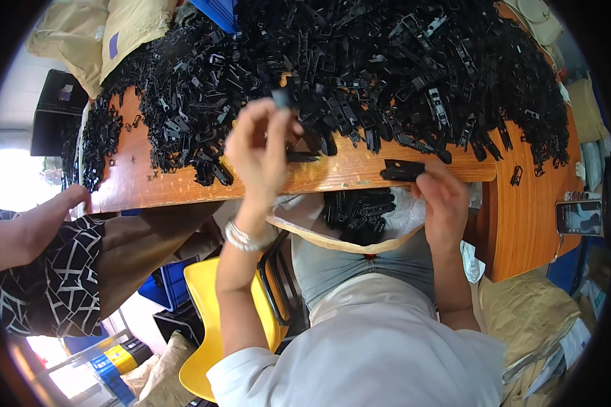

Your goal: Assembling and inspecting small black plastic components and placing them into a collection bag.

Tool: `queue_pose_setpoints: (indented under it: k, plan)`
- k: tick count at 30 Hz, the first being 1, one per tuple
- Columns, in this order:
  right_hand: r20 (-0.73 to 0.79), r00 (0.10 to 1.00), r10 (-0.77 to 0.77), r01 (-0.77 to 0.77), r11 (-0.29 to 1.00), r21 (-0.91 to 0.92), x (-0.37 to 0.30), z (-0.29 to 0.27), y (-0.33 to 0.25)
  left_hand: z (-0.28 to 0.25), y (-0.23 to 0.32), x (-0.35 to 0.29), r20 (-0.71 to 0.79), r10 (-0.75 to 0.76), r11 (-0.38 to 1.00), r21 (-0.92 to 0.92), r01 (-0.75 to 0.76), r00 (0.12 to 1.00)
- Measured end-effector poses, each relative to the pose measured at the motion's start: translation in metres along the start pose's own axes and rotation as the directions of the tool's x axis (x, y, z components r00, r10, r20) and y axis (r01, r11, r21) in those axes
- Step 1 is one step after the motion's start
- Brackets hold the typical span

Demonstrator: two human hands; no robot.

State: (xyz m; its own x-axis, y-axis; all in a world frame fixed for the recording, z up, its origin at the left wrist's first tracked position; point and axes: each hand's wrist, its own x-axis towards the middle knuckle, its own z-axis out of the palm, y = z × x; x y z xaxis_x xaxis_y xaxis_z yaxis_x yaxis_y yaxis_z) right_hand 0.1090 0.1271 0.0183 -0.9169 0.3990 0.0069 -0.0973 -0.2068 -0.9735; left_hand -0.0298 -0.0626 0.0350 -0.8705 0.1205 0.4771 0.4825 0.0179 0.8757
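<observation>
My left hand (pixel 261 152) is raised over the front edge of the table, its fingers closed in a pinch. At the fingertips is a small dark plastic piece (pixel 280 99), smeared by motion. My right hand (pixel 445 203) holds a flat black plastic part (pixel 402 170) with a small hole, by its right end, just above the table edge. Below, an open paper sack (pixel 360 248) with a white lining lies across my lap. Inside it is a stack of black plastic parts (pixel 361 210). A large heap of loose black plastic parts (pixel 360 61) covers most of the table beyond both hands.
The wooden table (pixel 533 210) curves round to my right, where a phone (pixel 579 218) sits at its edge. A blue bin (pixel 217 12) stands in the heap. Another person's arm (pixel 37 227) rests at the table's left. A yellow chair (pixel 204 325) is at lower left.
</observation>
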Motion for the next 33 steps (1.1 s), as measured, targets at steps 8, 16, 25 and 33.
queue_pose_setpoints:
  k: [8,16,25,33]
  plan:
    - [0.066,0.991,0.114,-0.124,0.977,0.173,0.017,0.033,-0.012,0.019,0.019,-0.056,0.132,0.001,0.984,-0.175,0.023,0.991]
    - [0.073,0.996,0.048,-0.052,0.997,0.048,0.014,0.032,-0.013,0.022,0.030,-0.060,0.196,-0.100,0.994,-0.015,0.105,0.975]
    - [0.231,0.968,-0.101,0.124,0.989,-0.085,0.006,0.022,-0.002,0.032,0.043,-0.056,0.407,-0.498,0.795,-0.139,0.590,0.766]
    - [0.275,0.960,-0.058,0.056,0.998,0.015,0.003,0.022,0.002,0.024,0.041,-0.065,0.496,-0.470,0.773,-0.167,0.612,0.730]
